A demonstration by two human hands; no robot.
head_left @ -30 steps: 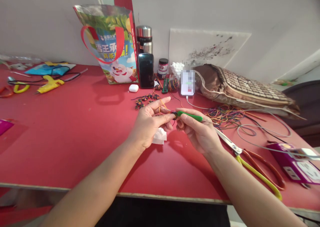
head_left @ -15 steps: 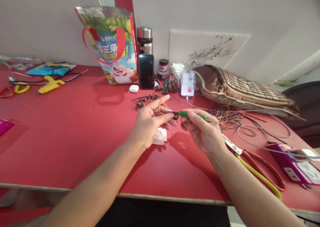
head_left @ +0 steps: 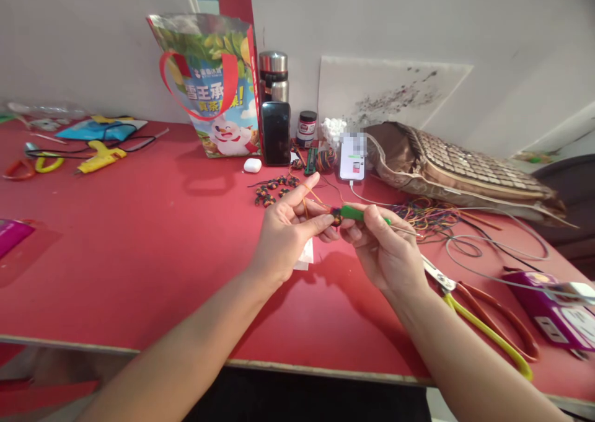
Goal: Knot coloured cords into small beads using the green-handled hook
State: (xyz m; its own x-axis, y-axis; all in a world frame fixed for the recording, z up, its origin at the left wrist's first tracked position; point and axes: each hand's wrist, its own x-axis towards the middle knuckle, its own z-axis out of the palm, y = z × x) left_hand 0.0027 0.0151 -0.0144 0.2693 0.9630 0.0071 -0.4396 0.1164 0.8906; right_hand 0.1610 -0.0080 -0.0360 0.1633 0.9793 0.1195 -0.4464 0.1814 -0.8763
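Observation:
My left hand (head_left: 287, 230) pinches a small dark multicoloured crochet piece (head_left: 335, 217) between thumb and fingers. Over its raised index finger runs a strand of orange yarn (head_left: 318, 196). Closed around a green-handled crochet hook (head_left: 352, 212) is my right hand (head_left: 389, 248), with a thin metal end sticking out to the right. The hook's left end lies at the piece, and the hands nearly meet; fingers hide its working tip. Behind my left hand lies a chain of dark and orange crocheted bits (head_left: 266, 194). A white tissue (head_left: 305, 256) lies partly under that hand.
Large scissors (head_left: 465, 304) lie by my right forearm, near a purple power strip (head_left: 553, 310). Tangled yarn (head_left: 423, 216) and a brown bag (head_left: 446, 162) are at the right. Farther back stand a phone (head_left: 276, 134) and a printed bag (head_left: 223, 93). A yellow glue gun (head_left: 101, 157) lies left.
The view has shifted slightly, so things sit a little farther right. My right hand drew the hook rightward, then its handle came close to the piece again. More of the crochet piece shows.

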